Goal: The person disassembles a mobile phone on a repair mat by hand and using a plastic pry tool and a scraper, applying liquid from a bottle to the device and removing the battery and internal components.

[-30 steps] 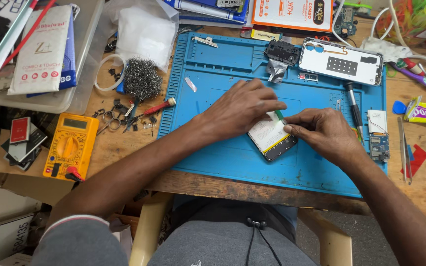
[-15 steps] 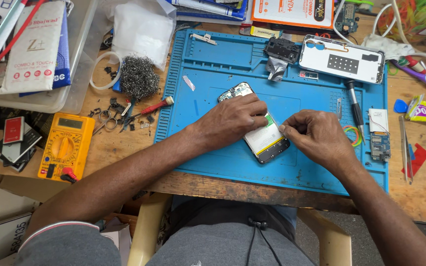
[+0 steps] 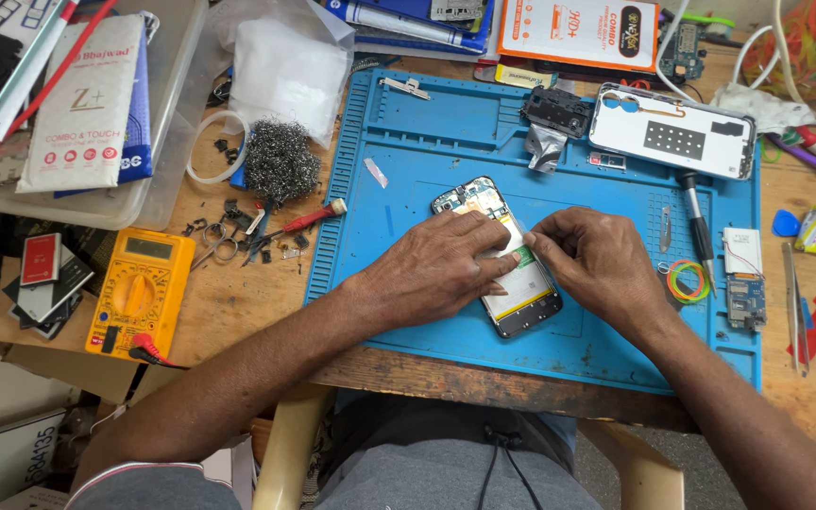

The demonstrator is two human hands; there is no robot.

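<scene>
On the blue mat (image 3: 427, 151), below an orange package (image 3: 578, 33), both hands (image 3: 446, 269) (image 3: 597, 260) pinch an opened phone (image 3: 512, 283).

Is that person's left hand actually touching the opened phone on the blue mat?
Touching. The head view shows the left hand lying flat across the opened phone, its fingers pressing down on the phone's middle, with no gap between them.

We see a worn wooden workbench (image 3: 238, 302) topped by a blue repair mat (image 3: 427, 151). Directly on the wood lie a yellow multimeter (image 3: 139, 293), a ball of steel wool (image 3: 280, 162), a red-handled tool (image 3: 309, 220), and a clear plastic tray (image 3: 158, 179) of packets at the left.
</scene>
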